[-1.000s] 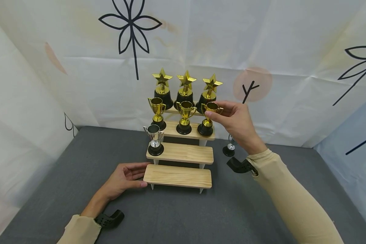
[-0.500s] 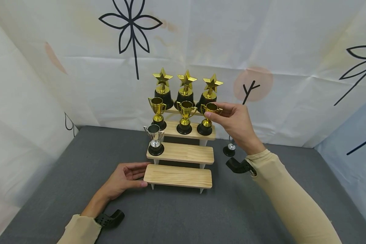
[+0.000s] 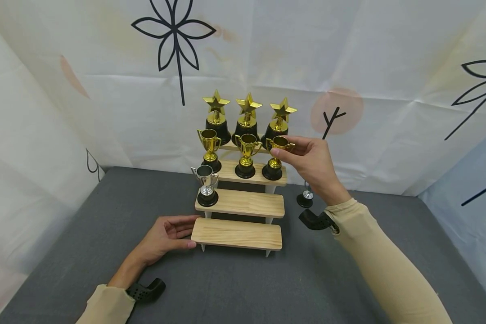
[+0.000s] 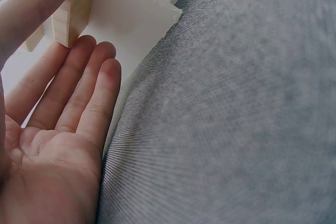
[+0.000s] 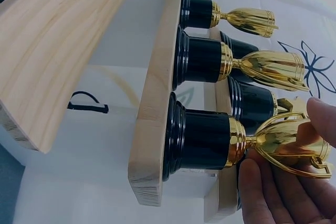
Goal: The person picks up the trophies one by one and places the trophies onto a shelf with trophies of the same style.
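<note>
In the head view my right hand (image 3: 308,164) holds a small gold trophy cup (image 3: 274,163) by its bowl, thumb in front and fingers behind. The right wrist view shows this cup's black base (image 5: 202,139) on the end of the second-highest wooden shelf (image 5: 152,108). Two matching gold cups stand on the same shelf, including the middle cup (image 3: 246,157). My left hand (image 3: 166,238) is at the left end of the lowest shelf (image 3: 236,234). Its fingers (image 4: 86,77) are nearly straight, tips right at the board's end and the white side support (image 4: 126,22).
Three gold star trophies (image 3: 248,118) stand on the top shelf. A silver cup (image 3: 206,185) stands at the left of the third shelf. Another silver cup (image 3: 305,197) on the grey table (image 3: 235,288) is partly hidden behind my right wrist. A white patterned cloth (image 3: 117,112) hangs behind.
My right hand has shifted very slightly left with the gold trophy cup, which stays at the shelf's right end. The left hand has not visibly moved.
</note>
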### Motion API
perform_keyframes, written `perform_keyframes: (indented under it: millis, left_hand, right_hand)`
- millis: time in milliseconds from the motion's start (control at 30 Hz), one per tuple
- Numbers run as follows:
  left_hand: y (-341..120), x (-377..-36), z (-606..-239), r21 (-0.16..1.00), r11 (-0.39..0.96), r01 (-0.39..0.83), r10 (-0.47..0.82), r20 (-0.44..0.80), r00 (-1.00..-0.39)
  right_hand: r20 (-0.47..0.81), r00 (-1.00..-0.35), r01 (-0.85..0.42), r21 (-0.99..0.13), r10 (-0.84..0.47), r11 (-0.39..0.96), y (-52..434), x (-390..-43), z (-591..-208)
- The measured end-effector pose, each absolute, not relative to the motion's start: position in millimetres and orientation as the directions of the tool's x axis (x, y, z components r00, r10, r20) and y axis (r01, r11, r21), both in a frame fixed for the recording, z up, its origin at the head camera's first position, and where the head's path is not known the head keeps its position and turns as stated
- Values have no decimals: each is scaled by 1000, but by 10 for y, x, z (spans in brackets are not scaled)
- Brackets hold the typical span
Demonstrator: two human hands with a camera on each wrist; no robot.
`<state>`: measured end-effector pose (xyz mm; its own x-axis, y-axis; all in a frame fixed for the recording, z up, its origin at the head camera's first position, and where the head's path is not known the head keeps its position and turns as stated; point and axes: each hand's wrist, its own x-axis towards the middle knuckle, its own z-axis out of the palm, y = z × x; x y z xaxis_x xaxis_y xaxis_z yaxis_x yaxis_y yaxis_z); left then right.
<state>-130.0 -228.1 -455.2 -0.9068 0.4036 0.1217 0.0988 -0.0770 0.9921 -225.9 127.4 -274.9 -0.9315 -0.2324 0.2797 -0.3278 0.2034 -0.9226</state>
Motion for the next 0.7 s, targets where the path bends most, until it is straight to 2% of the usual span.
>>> perform_keyframes:
  millis: [367, 700]
  left_hand:
    - [-2272, -1292, -4534, 993, -73, 89, 401, 110, -910]
    - [-2278, -1298, -4547, 993, -70, 91, 397, 111, -911]
  right_hand:
    - [288, -924, -334, -928, -250, 165, 1267, -2250, -2764]
    - [270, -936, -318, -924, -224, 212, 1322, -2221, -2774]
